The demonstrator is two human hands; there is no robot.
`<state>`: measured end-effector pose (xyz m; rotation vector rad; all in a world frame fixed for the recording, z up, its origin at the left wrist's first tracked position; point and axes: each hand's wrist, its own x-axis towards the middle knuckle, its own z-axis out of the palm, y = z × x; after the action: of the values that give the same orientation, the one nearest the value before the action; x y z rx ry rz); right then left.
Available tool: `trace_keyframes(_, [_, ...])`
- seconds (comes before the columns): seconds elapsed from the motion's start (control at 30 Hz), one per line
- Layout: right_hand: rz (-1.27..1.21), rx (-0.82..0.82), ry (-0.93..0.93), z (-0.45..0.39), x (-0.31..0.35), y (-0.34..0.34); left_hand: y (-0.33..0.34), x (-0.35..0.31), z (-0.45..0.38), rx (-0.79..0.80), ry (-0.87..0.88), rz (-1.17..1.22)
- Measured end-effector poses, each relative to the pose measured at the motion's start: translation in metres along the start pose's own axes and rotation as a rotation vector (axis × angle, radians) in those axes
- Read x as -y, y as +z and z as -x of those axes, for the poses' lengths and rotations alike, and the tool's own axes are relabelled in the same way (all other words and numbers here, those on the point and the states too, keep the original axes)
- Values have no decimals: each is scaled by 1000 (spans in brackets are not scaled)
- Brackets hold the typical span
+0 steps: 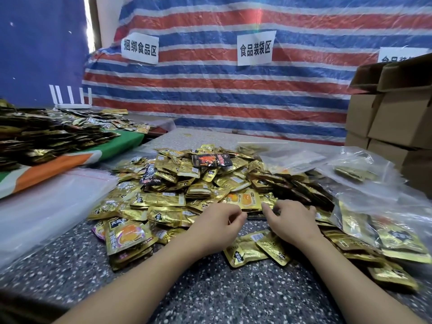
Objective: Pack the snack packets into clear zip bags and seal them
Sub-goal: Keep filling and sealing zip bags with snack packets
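Most of the job is still ahead of you. The big heap of gold snack packets (198,183) lies loose across the middle of the bench (210,288). On the right, a few clear zip bags (364,220) already hold packets; whether they are sealed you cannot tell from here. A stack of unused clear bags (46,206) waits on the near left. Your left hand (217,220) and right hand (289,220) sit close together at the near edge of the heap, fingers loosely curled over the packets. Whether either has one pinched cannot be told.
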<state>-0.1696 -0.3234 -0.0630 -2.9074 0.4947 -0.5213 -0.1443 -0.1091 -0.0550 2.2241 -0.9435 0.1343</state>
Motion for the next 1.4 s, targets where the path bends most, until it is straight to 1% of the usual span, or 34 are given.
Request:
trace_keyframes(0.1, [-23, 10, 25, -4, 12, 2, 1, 0, 0, 13, 0, -19])
trace_keyframes(0.3, [-77, -29, 85, -5, 29, 6, 2, 1, 0, 12, -8, 4])
trace_keyframes(0.43, [-156, -60, 126, -9, 37, 7, 0, -1, 1, -6, 6, 18])
trace_keyframes(0.5, [-153, -68, 136, -10, 39, 8, -4, -2, 1, -18, 13, 37])
trace_keyframes(0.6, [-163, -129, 114, -9, 40, 10, -18, -3, -2, -91, 13, 24])
trace_keyframes(0.67, [-166, -174, 74, -8, 42, 8, -33, 0, -7, -154, -18, -18])
trace_keyframes(0.8, [-121, -213, -36, -2, 53, 5, -72, 21, -16, -222, -126, -207])
trace_keyframes(0.9, [-98, -147, -70, 1, 56, 5, -105, 54, -20, -280, -237, -365])
trace_keyframes(0.97, [-67, -109, -84, 2, 55, 6, -130, 80, -20, -331, -333, -492])
trace_keyframes(1.03, [-54, -102, -88, 2, 55, 7, -155, 106, -18, -352, -471, -580])
trace_keyframes(1.13, [-63, -99, -104, 2, 57, 9, -181, 141, -9, -275, -693, -653])
trace_keyframes(1.23, [-61, -95, -120, 3, 60, 10, -187, 167, 0, -152, -852, -631])
trace_keyframes(1.3, [-51, -93, -126, 4, 60, 10, -183, 179, 7, -45, -903, -595])
trace_keyframes(1.33, [-50, -93, -130, 4, 60, 9, -180, 187, 11, -18, -934, -582])
trace_keyframes(1.4, [-56, -93, -134, 5, 60, 9, -177, 197, 17, -51, -956, -578])
